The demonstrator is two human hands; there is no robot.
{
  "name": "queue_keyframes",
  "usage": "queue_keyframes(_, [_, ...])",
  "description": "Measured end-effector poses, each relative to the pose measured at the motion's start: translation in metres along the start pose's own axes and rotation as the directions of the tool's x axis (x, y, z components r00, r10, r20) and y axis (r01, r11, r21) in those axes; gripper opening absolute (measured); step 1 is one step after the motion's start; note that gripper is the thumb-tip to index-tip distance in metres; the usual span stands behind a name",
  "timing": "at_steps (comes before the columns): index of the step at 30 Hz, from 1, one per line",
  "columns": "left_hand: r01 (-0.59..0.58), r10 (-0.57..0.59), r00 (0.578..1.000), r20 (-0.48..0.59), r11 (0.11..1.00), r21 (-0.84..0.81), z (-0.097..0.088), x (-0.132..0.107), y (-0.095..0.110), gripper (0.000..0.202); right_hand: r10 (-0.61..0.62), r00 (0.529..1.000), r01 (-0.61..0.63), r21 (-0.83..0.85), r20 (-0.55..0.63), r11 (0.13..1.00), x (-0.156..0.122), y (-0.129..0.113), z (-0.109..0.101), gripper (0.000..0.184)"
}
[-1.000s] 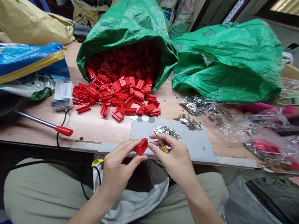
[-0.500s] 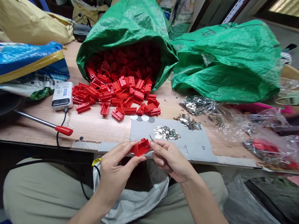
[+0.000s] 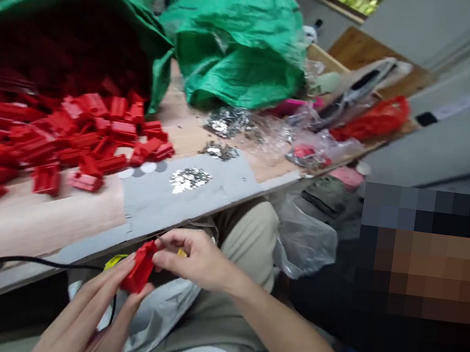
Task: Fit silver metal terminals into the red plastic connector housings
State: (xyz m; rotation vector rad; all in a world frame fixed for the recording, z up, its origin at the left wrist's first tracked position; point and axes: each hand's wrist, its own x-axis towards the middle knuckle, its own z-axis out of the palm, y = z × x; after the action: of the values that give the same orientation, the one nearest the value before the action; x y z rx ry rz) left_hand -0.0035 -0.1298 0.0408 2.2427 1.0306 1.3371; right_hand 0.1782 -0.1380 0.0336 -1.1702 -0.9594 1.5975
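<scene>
My left hand pinches a small red plastic part between thumb and fingertips, just below the table's front edge. My right hand is closed around a thin tool with a yellow handle and touches the top of the red part. A heap of the same red parts spreads over the wooden table out of an open green sack. A little pile of shiny metal pieces lies on a grey sheet near my hands.
A second green sack lies at the back, with more metal pieces and clear plastic bags beside it. A black cable runs along the table edge. A pale bag rests on my lap. A blurred-out person is at the right.
The camera has swung right and tilted, so the table now runs diagonally. Both hands stay on the red part and have dropped slightly below the table edge.
</scene>
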Motion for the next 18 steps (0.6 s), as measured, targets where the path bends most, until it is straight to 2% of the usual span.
queue_keyframes(2, [-0.057,0.06,0.997,0.049,0.997,-0.046,0.002,-0.007,-0.001,0.053,0.074,0.997,-0.077,0.131,0.03,0.988,-0.009,0.007,-0.005,0.047])
queue_keyframes(5, [-0.056,0.063,0.996,0.06,0.991,-0.119,0.008,-0.016,0.0,0.05,0.179,0.98,-0.194,0.227,0.085,0.955,-0.023,0.011,-0.014,0.049])
queue_keyframes(7, [-0.049,0.065,0.993,0.096,0.986,-0.161,0.011,-0.017,0.0,0.051,0.199,0.974,-0.223,0.298,0.108,0.928,-0.03,0.011,-0.019,0.048])
queue_keyframes(9, [-0.066,0.106,0.978,0.181,0.975,-0.214,0.012,-0.016,-0.001,0.053,0.202,0.972,-0.231,0.372,0.116,0.899,-0.034,0.009,-0.021,0.046])
queue_keyframes(11, [-0.018,0.09,0.962,0.256,0.962,-0.273,0.014,-0.014,0.0,0.055,0.212,0.971,-0.239,0.439,0.109,0.866,-0.036,0.008,-0.023,0.044])
queue_keyframes(12, [0.037,0.047,0.962,0.269,0.953,-0.302,0.015,-0.014,0.001,0.056,0.22,0.97,-0.243,0.467,0.104,0.85,-0.036,0.008,-0.023,0.043])
queue_keyframes(14, [0.2,-0.118,0.962,0.247,0.92,-0.336,0.019,-0.015,0.002,0.056,0.236,0.966,-0.258,0.491,0.108,0.832,-0.034,0.01,-0.023,0.042])
queue_keyframes(16, [0.355,-0.276,0.927,0.254,0.862,-0.361,0.023,-0.017,0.003,0.05,0.254,0.959,-0.281,0.488,0.124,0.826,-0.031,0.014,-0.022,0.039])
queue_keyframes(18, [0.482,-0.39,0.874,0.291,0.777,-0.405,0.026,-0.018,0.001,0.041,0.275,0.952,-0.306,0.484,0.136,0.82,-0.028,0.018,-0.019,0.036])
